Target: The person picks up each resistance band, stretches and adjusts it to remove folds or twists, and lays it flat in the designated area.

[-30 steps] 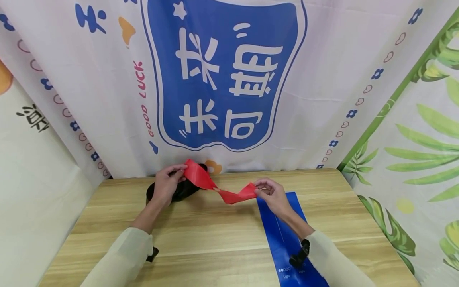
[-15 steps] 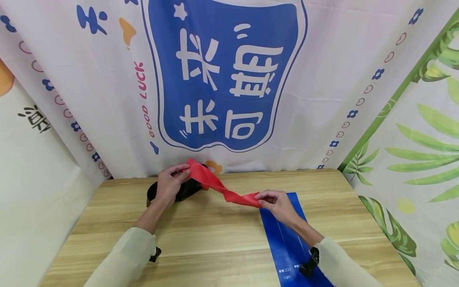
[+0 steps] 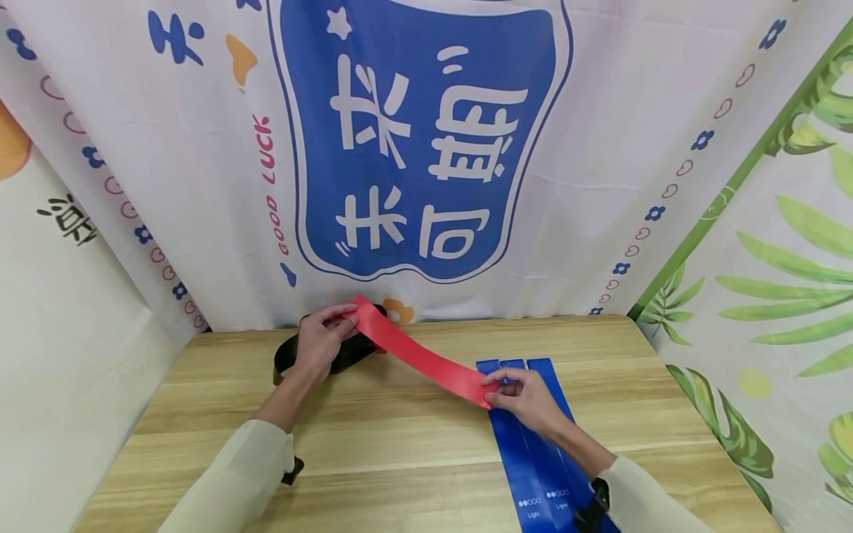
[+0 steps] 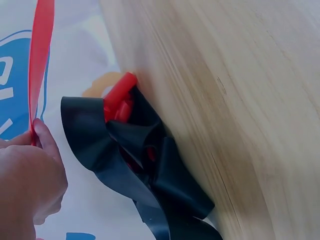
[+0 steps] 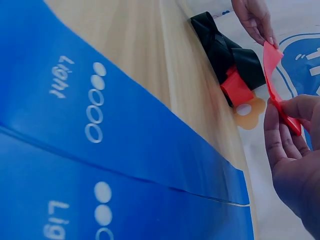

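Note:
A flat red resistance band (image 3: 423,357) is stretched out above the table between both hands. My left hand (image 3: 318,342) pinches its far left end, higher up and near the back edge. The other end is pinched by my right hand (image 3: 526,400), over the tops of several blue resistance bands (image 3: 533,466) printed "Light". Behind the left hand a heap of black bands (image 4: 135,150) lies crumpled at the table's back. Red pieces (image 4: 120,97) stick out of that heap. In the right wrist view, the red band runs from the right thumb and fingers up to the left hand.
The wooden table (image 3: 373,459) ends at a white printed cloth (image 3: 633,185) hanging behind it. A leaf-patterned cloth (image 3: 793,296) stands on the right, and a pale one (image 3: 73,333) on the left. A black wrist strap (image 3: 593,507) sits on the right sleeve.
The red band was twisted in the middle and now lies flat and straighter. My right hand has moved down and right with its end, baring the blue bands' tops. The left hand barely shifted.

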Demonstrator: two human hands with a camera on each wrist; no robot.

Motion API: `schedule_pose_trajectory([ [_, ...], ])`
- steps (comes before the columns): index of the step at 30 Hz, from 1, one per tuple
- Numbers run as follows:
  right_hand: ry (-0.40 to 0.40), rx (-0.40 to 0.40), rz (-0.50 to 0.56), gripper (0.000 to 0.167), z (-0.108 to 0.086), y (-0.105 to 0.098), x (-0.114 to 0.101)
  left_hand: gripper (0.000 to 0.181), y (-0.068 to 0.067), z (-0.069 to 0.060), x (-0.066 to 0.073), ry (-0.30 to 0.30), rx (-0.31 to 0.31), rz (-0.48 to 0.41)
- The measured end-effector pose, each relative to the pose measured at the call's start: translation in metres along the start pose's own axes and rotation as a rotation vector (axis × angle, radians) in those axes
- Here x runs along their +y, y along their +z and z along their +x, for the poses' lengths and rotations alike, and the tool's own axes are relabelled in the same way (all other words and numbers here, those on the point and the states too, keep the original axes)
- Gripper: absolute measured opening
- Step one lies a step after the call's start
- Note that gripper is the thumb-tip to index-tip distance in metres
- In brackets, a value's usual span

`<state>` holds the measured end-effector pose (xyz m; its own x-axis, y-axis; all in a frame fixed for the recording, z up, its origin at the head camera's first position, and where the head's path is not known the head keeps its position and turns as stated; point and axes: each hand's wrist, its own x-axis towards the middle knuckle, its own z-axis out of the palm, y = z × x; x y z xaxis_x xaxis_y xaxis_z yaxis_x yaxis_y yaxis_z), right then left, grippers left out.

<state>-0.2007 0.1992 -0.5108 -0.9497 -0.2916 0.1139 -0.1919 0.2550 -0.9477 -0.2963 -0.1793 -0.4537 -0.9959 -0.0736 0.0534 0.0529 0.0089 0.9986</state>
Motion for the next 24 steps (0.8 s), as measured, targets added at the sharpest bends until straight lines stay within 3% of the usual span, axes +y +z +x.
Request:
schedule_pose_trajectory([
  [10, 0.131, -0.114, 0.030, 0.029, -0.013, 0.001, -0.004, 0.027, 0.017, 0.000, -0.002, 0.078, -0.016, 0.049],
  [16, 0.178, -0.155, 0.097, 0.030, -0.027, 0.002, -0.006, 0.026, 0.031, 0.000, -0.002, 0.071, -0.042, 0.034],
  [24, 0.190, -0.206, 0.125, 0.024, -0.043, 0.007, -0.009, 0.027, 0.046, -0.004, -0.006, 0.061, -0.075, 0.170],
])
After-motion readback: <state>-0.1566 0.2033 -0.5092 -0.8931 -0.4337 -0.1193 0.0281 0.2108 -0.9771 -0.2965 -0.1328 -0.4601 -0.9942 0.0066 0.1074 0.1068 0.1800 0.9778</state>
